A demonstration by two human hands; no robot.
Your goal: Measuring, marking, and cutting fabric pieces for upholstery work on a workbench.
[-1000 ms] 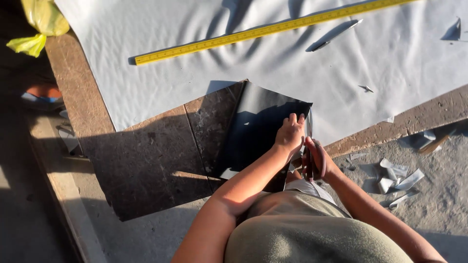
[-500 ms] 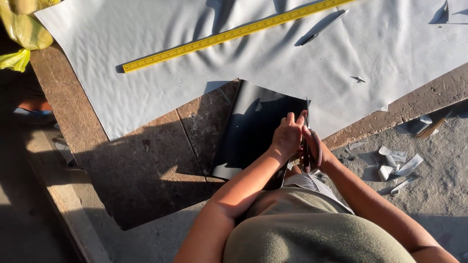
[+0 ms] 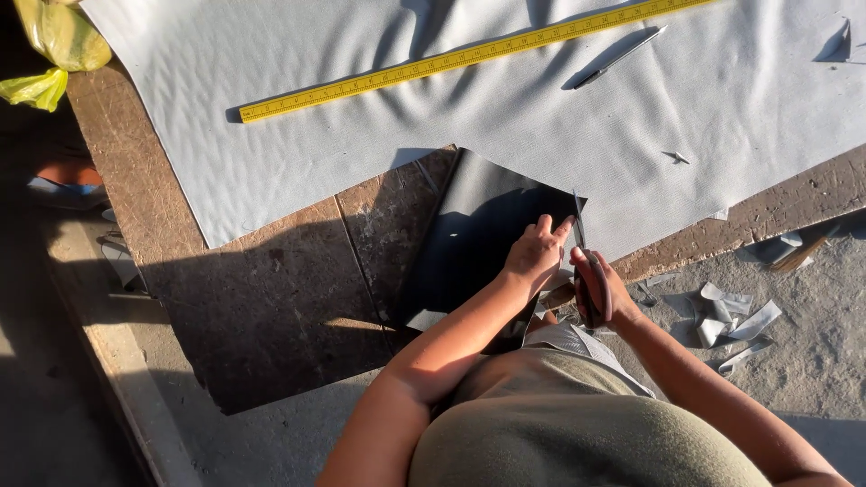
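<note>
My left hand [image 3: 535, 253] presses flat on a dark glossy sheet [image 3: 474, 233] near its right edge, fingers together. Just to its right, my right hand [image 3: 597, 287] grips a pair of scissors [image 3: 585, 261] whose blades point up along the edge of the dark sheet, where it meets a large pale grey sheet [image 3: 505, 117]. Both sheets lie on a brown wooden board [image 3: 271, 298]. The lower part of the dark sheet is hidden behind my arm and body.
A long yellow ruler [image 3: 451, 61] and a thin metal tool [image 3: 618, 56] lie on the grey sheet at the top. Grey offcuts [image 3: 735, 311] are scattered on the concrete floor to the right. Yellow plastic bags [image 3: 54, 45] sit at the top left.
The view has shifted slightly. My hands stay on the dark sheet's right edge, and the scissor blades have moved a little further up along that edge.
</note>
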